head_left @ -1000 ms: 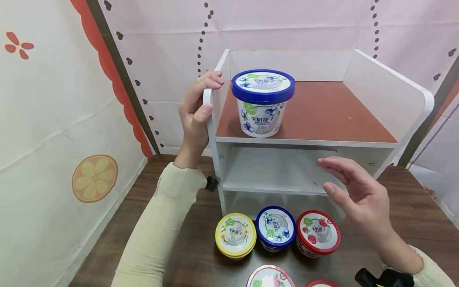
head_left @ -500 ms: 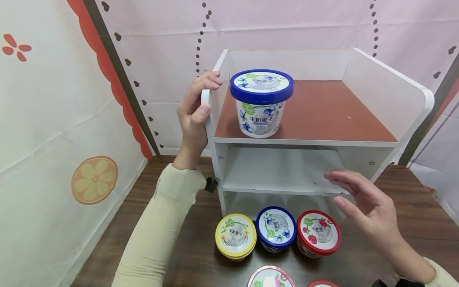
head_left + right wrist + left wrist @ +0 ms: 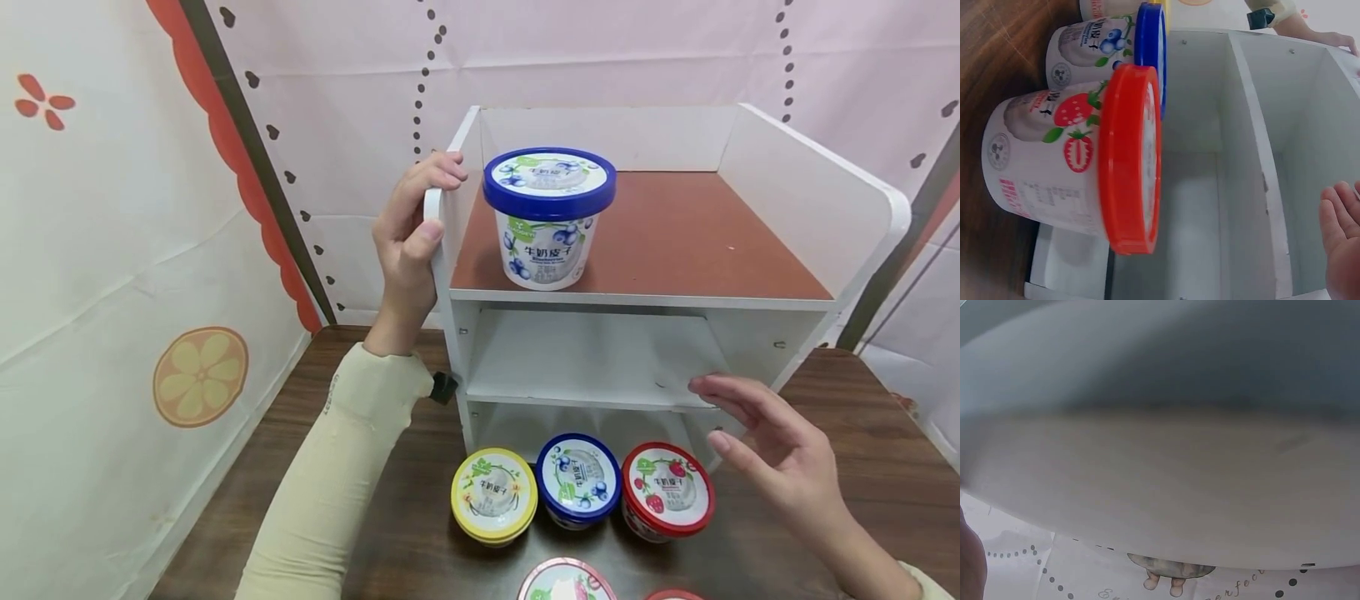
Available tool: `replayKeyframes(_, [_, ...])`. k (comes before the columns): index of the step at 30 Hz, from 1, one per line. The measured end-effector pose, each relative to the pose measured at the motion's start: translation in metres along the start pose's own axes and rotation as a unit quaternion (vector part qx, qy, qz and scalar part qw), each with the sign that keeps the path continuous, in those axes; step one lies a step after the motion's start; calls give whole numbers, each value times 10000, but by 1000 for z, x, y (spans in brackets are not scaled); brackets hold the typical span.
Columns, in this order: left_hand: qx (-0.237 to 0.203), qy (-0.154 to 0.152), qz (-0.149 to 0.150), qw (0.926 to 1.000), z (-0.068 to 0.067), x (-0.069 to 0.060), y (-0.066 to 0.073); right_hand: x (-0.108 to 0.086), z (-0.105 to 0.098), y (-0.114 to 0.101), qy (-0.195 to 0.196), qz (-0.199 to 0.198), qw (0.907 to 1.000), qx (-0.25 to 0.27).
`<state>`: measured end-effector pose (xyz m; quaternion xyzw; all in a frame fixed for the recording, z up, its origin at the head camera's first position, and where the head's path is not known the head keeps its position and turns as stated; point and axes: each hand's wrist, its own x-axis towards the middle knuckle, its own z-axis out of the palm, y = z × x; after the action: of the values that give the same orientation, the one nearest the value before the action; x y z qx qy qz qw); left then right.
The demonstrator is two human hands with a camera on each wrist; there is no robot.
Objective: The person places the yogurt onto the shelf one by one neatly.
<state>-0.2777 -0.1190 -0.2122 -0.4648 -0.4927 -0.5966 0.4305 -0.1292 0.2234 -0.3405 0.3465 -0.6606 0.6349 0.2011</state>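
My left hand point(image 3: 412, 233) grips the front left edge of a white shelf unit point(image 3: 622, 297), fingers over the side panel. A blue-lidded tub point(image 3: 549, 237) with blueberry pictures stands upright on the brown top shelf near that hand. My right hand point(image 3: 787, 471) hovers before the right side of the shelves, fingers apart from the thumb, holding nothing. Nearest to it is a red-lidded tub point(image 3: 667, 489) with strawberry pictures. In the left wrist view, a blurred pale panel point(image 3: 1160, 475) hides most of the hand.
A yellow-lidded tub point(image 3: 494, 493) and another blue-lidded tub point(image 3: 577, 479) stand in line with the red one before the bottom shelf. Closer in, a pink-lidded tub point(image 3: 566, 581) and a red-rimmed lid point(image 3: 673, 595) are cut off by the frame. The dark wooden table point(image 3: 405, 517) lies underneath.
My right hand has drifted to the right and slightly down, away from the middle shelf. The left hand and the tubs stay where they were.
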Motion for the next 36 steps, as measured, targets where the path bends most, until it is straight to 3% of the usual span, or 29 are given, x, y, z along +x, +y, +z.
replayKeyframes(8, [2,-33,33,10000,1,1,0,-8,-2,3,47,531,9979,-369])
replayKeyframes(11, [-8,-19,32,10000,1,0,-1,-10,-1,1,48,1040,9908,-862])
replayKeyframes(15, [-19,-12,-2,10000,0,-1,-1,-15,0,-1,-7,1426,9780,-1525])
replayKeyframes(25, [-94,1,6,10000,0,-2,-1,-22,2,2,73,1304,9803,-1483])
replayKeyframes(29, [-68,3,27,10000,0,-1,-2,-25,1,9,130,676,9961,-548])
replayKeyframes(32, [-52,15,34,10000,0,-1,-2,-27,0,14,103,295,9995,-51])
replayKeyframes(36, [-72,11,63,10000,0,-1,-2,-29,0,13,175,645,9968,-437])
